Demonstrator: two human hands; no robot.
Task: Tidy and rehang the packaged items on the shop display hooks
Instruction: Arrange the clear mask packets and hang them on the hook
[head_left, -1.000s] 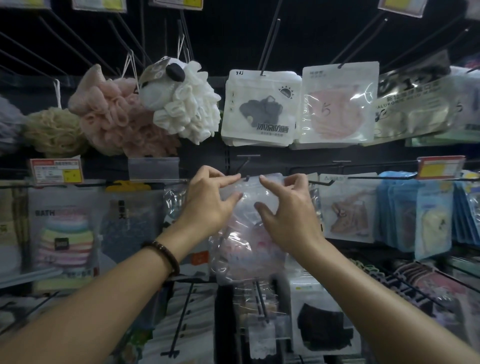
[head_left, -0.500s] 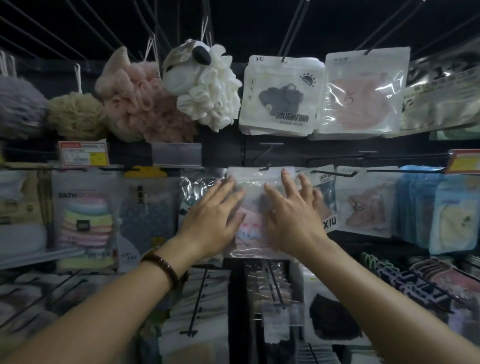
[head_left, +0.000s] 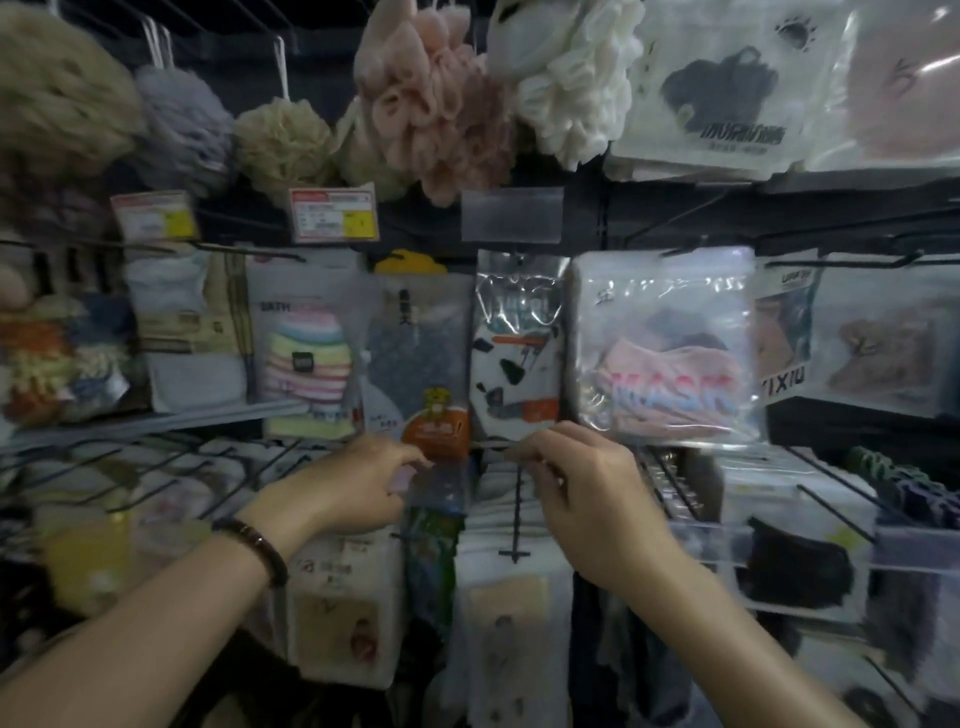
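- Clear-film white pack (head_left: 514, 358) with black blotches, hanging mid-row: right hand (head_left: 576, 493) fingers (head_left: 540, 447) curled and pinched together at its bottom edge. Can't tell if they actually grip it.
- Left hand (head_left: 358, 483) fingers (head_left: 405, 457) half curled just under the orange-label pack (head_left: 434, 434). Blurred, so grip unclear.
- Further out: "MASK" pack (head_left: 665, 358) hangs to the right, "BATH" pack (head_left: 306, 358) to the left.

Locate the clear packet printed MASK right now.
In the head view the MASK packet hangs right of centre in the middle row, between the black-and-white packet and the UIXIU packet, just above the right hand.
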